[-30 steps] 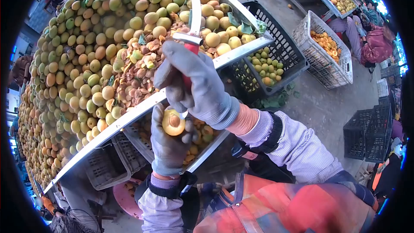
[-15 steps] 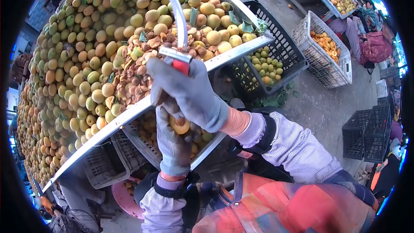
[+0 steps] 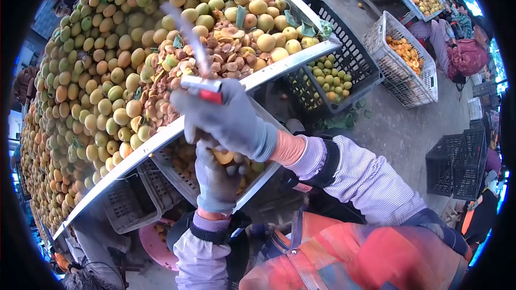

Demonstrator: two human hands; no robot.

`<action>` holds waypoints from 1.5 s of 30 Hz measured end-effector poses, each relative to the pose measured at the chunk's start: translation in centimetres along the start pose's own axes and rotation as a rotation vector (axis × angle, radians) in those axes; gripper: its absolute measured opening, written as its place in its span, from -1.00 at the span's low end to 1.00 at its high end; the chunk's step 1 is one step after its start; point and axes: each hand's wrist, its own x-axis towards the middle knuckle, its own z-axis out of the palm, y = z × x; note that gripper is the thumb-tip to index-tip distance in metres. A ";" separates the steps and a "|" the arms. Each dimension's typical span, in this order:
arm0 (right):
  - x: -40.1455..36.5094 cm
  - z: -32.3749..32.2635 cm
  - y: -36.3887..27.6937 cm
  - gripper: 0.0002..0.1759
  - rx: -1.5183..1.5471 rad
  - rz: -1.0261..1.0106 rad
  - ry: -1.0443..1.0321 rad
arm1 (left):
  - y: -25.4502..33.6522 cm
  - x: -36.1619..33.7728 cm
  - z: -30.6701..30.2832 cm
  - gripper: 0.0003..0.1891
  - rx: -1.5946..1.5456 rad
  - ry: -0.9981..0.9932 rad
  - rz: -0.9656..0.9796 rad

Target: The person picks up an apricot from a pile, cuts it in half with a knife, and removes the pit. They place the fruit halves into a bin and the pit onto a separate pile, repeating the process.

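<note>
My right hand [image 3: 228, 118], in a grey glove, grips a red-handled knife [image 3: 204, 88] whose blade points up and away, blurred by motion. Just below it my left hand [image 3: 215, 180], also gloved, holds a cut apricot [image 3: 223, 156], partly hidden under the right hand. Both hands are over a white crate of halved fruit [image 3: 177, 174] beneath the metal edge of the sorting table [image 3: 156, 142]. A heap of brown pits [image 3: 177, 88] lies on the table right behind the knife.
A huge pile of yellow-green apricots [image 3: 107, 64] covers the table. A black crate with green apricots [image 3: 333, 78] and a white crate with orange halves [image 3: 408, 56] stand on the concrete floor at right. Another person [image 3: 462, 53] sits far right. Stacked black crates [image 3: 457, 166] stand near them.
My right hand has swung the knife leftward, the blade tilting from right-leaning to left-leaning. The apricot in my left hand, open-faced before, is now mostly covered by the right hand.
</note>
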 end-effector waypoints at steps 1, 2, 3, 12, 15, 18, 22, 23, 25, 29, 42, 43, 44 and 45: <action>0.2 0.3 0.5 -0.67 -0.022 -0.057 -0.046 | 0.3 0.5 -0.1 -0.32 0.226 0.012 0.168; 0.3 -0.1 0.5 -0.67 0.010 0.011 0.040 | 1.0 0.6 0.2 -0.38 0.080 -0.018 -0.038; 0.5 -0.6 0.4 -0.67 0.041 0.080 0.126 | 1.6 1.0 0.1 -0.38 0.078 -0.024 -0.036; 2.0 -3.1 2.2 -0.49 0.454 0.219 0.131 | 0.7 1.4 0.4 -0.80 -1.246 0.301 -1.135; 1.8 -3.0 2.1 -0.48 0.479 0.228 0.059 | 2.9 2.1 0.2 -0.70 -1.186 0.101 -0.979; 1.7 -2.9 1.9 -0.47 0.465 0.197 -0.007 | 4.1 2.4 0.4 -0.68 -1.069 0.158 -0.947; 1.9 -3.0 2.3 -0.46 0.495 0.156 -0.095 | 3.8 2.6 -0.1 -0.72 -1.172 0.103 -1.009; 1.9 -3.1 2.3 -0.46 0.495 0.154 -0.095 | 3.7 2.5 0.0 -0.73 -1.172 0.154 -1.038; 1.9 -3.1 2.3 -0.49 0.474 0.160 -0.100 | 2.7 1.9 0.3 -0.74 -1.171 0.204 -1.067; 1.1 -1.6 1.4 -0.52 0.485 0.225 -0.042 | 2.8 1.4 1.1 -0.68 -0.954 0.167 -0.889; 0.6 -4.1 1.8 -0.69 -0.598 -0.047 -0.235 | 2.3 2.5 -1.1 -0.64 -0.892 0.220 -0.771; -0.5 -3.6 1.2 -0.63 -0.491 0.077 -0.311 | 0.3 2.2 -1.0 -0.68 -0.961 0.363 -0.862; -0.9 -3.2 -0.3 -0.61 -0.725 0.125 -0.364 | 0.8 3.0 -1.6 -0.68 -1.021 0.309 -0.957; -1.0 -3.1 -0.2 -0.59 -0.653 0.223 -0.395 | 1.6 3.5 -2.0 -0.68 -1.080 0.253 -1.055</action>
